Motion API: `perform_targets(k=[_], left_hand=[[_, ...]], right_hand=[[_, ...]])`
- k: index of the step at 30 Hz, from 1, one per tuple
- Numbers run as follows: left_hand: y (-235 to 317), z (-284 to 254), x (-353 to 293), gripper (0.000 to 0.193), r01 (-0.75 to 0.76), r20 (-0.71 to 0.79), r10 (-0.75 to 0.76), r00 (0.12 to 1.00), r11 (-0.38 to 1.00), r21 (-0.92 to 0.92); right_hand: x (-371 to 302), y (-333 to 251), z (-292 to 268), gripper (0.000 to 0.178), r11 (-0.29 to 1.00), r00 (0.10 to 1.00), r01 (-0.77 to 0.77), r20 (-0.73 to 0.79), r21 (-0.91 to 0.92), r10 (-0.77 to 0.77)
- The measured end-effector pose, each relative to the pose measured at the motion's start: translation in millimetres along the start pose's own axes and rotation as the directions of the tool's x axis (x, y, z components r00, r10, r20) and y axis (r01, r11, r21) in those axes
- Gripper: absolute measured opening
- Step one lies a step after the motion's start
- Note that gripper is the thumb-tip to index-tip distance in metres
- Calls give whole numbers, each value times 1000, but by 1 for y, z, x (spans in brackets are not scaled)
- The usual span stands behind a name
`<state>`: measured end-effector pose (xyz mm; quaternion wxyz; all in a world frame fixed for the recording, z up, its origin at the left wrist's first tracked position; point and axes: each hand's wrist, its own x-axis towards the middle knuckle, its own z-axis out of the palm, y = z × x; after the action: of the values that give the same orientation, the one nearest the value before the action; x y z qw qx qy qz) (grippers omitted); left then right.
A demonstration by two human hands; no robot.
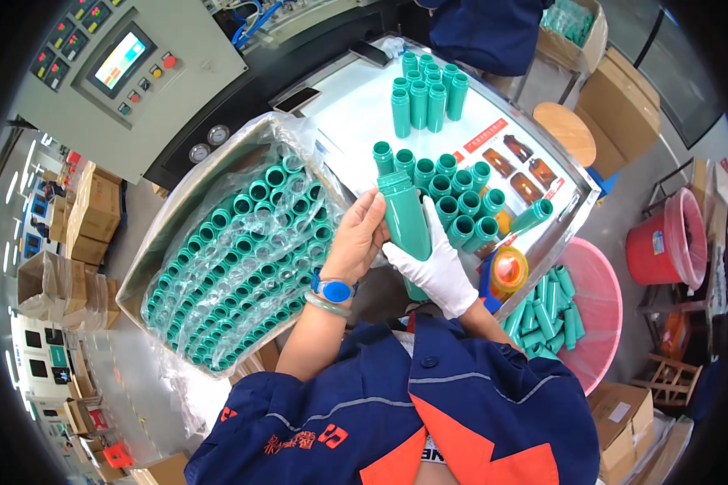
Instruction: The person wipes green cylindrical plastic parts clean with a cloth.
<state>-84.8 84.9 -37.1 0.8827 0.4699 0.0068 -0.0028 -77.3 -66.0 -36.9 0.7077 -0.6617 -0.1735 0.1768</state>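
Note:
A green plastic bottle (407, 218) with a threaded neck is held up, slightly tilted, between my two hands. My left hand (360, 234), bare with a blue wristband, has its fingers closed on the bottle's left side near the neck. White-gloved, my right hand (438, 271) grips the right side and lower part. Below that hand, a bit of green shows, mostly hidden. Just beyond, several green bottles (466, 202) stand upright in a cluster on the table (340, 129). One more bottle (532, 217) lies tilted at the cluster's right.
Left stands a plastic-lined carton (162, 234) packed with green bottles. A pink bin (603, 283) at right holds loose bottles. An orange roll-like object (508, 271) sits at the table edge. Farther back are another bottle group (429, 97), a phone (297, 99) and a person (485, 32).

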Motion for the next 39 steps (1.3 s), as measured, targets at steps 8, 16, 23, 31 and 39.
perform_targets(k=[8,16,23,31,39], left_hand=[[15,0,3,47,-69,-11,68,998,990,-123],[15,-6,4,58,-89,-36,84,996,980,-178],[8,-15,3,53,-118,-297,67,952,981,-156],[1,-33,12,44,-227,-206,145,968,857,-463],[-15,-35,6,38,-87,-358,155,921,976,197]], right_hand=[[-5,-16,8,81,997,990,18,137,81,-29],[-8,-16,13,75,930,987,133,-42,-344,-157],[1,-6,3,66,655,895,334,9,-677,-446],[-5,-5,5,63,942,952,241,-129,-235,-276],[-1,27,-75,42,962,863,-80,-501,-261,-64]])
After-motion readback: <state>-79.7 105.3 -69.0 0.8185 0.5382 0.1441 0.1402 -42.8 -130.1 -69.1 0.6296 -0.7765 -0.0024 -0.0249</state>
